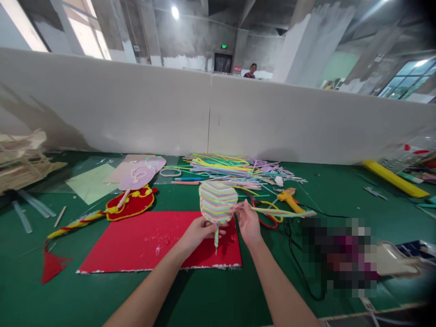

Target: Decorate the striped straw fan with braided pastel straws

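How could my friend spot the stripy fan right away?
On the green table lies a flat red rectangular board. By its right end, a bare left hand holds a rounded fan. Wavy pastel stripes set it apart from the purple swirled fan and yellow-edged red fan farther left.

One left hand (201, 229) and one right hand (248, 222) are seen. Three fans are counted: one striped fan (218, 203), one lilac fan (134, 176), one red fan (136, 210). One red board (136, 243) and one glue gun (289, 199) are found; the many coloured strips (221, 170) cannot be counted.
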The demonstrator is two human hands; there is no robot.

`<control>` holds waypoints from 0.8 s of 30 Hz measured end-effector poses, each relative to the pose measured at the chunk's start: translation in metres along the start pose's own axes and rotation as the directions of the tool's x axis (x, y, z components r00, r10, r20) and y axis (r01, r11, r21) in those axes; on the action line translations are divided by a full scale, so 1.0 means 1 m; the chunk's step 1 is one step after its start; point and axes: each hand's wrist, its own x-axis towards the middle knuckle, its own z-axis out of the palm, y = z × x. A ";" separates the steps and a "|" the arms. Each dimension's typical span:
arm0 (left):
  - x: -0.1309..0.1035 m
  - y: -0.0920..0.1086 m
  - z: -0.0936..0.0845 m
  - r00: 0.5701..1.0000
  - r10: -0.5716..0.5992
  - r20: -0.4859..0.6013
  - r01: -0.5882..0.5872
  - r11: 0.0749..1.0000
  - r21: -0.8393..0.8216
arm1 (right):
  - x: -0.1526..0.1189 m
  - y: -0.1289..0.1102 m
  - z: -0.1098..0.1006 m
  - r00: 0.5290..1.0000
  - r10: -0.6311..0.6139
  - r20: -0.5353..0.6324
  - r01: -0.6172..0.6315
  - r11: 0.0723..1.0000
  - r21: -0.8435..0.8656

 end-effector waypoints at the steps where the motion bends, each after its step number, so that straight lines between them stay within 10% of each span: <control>1: 0.001 0.000 0.001 0.999 0.019 -0.047 -0.020 0.999 -0.027 | 0.000 0.000 -0.001 1.000 -0.008 -0.005 0.008 1.000 -0.002; 7: 0.021 0.014 0.012 0.943 0.133 -0.304 -0.130 0.991 0.032 | -0.002 0.002 0.001 1.000 -0.027 0.015 0.026 0.999 0.019; 24: 0.036 0.002 0.003 0.896 0.225 -0.383 -0.177 0.972 0.157 | -0.008 0.021 0.010 0.994 0.039 -0.106 -0.036 0.999 0.033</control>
